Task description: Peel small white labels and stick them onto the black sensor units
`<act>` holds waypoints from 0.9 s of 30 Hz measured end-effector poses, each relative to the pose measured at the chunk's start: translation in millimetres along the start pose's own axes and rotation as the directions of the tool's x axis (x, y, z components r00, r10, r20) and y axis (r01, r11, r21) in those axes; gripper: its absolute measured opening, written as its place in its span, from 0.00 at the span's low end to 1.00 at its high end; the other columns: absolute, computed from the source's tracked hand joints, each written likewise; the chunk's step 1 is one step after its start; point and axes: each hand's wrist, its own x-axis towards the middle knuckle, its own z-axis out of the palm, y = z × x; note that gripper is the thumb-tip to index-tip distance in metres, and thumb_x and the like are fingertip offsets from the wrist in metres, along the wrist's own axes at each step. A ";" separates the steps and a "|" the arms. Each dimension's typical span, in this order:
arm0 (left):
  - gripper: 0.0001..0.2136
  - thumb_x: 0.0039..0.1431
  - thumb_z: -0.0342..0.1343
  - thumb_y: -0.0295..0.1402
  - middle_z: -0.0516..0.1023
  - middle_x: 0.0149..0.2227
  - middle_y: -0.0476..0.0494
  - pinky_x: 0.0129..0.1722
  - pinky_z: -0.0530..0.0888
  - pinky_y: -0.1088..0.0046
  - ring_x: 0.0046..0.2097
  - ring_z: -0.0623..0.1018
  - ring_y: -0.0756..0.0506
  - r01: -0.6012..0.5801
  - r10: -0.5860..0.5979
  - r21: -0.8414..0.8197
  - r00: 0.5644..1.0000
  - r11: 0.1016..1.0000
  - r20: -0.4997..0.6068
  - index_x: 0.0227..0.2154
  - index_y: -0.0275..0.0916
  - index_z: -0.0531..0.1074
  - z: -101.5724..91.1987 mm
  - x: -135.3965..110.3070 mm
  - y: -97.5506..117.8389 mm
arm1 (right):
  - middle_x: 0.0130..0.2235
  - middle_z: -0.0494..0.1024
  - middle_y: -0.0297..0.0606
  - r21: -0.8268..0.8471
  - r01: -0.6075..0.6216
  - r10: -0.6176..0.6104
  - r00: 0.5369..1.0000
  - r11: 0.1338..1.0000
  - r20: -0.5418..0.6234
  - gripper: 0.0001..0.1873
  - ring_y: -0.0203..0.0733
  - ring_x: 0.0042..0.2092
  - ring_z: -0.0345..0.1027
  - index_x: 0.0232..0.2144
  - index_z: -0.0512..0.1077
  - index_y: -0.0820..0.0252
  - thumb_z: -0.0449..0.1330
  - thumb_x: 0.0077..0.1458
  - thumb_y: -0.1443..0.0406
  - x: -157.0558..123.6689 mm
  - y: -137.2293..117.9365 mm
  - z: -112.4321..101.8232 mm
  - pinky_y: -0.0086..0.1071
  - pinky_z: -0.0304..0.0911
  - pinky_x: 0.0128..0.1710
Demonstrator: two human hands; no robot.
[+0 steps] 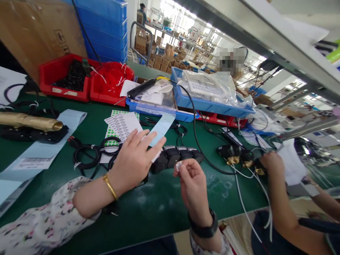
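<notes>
My left hand (134, 157) hovers over the green table (148, 209) with fingers spread, and a pale blue label strip (161, 128) runs from its fingertips. My right hand (191, 179) pinches a small white sticker (178, 165) between thumb and forefinger. Just beyond both hands lies a row of black adapter blocks (176, 156). Coiled black cables (91, 153) lie left of my left hand. Sheets of printed labels (122, 124) and green dot stickers (114, 114) sit behind it.
Red bins (50, 76) and blue trays (209, 104) line the back. A gold foil roll (30, 122) lies at left on a long label strip (42, 150). A co-worker's hand (272, 163) at right handles brass-tipped plugs (233, 160) and white ties.
</notes>
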 end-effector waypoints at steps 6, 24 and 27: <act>0.28 0.53 0.59 0.32 0.72 0.44 0.34 0.42 0.72 0.60 0.44 0.72 0.36 0.171 -0.067 -0.180 0.878 0.969 0.473 0.57 0.34 0.60 43.6 8.4 16.0 | 0.26 0.74 0.33 -0.315 0.116 -0.188 0.960 0.942 -0.207 0.11 0.35 0.28 0.66 0.34 0.73 0.61 0.67 0.46 0.64 25.0 -3.0 -50.7 0.29 0.61 0.30; 0.20 0.54 0.52 0.47 0.80 0.38 0.43 0.39 0.71 0.73 0.40 0.76 0.42 0.629 -0.203 -0.704 0.776 0.331 0.597 0.36 0.34 0.77 71.9 30.7 -49.7 | 0.37 0.74 0.38 -0.681 0.446 -0.293 0.895 0.581 0.336 0.05 0.43 0.42 0.65 0.29 0.71 0.59 0.58 0.55 0.72 45.3 15.9 33.8 0.38 0.60 0.45; 0.19 0.57 0.50 0.46 0.80 0.36 0.44 0.38 0.70 0.73 0.40 0.76 0.43 0.606 -0.179 -0.715 0.791 0.349 0.584 0.33 0.34 0.77 70.3 30.0 -48.9 | 0.38 0.72 0.39 -0.720 0.502 -0.264 0.865 0.478 0.427 0.07 0.44 0.43 0.61 0.29 0.70 0.60 0.55 0.56 0.74 46.6 12.6 37.8 0.39 0.59 0.46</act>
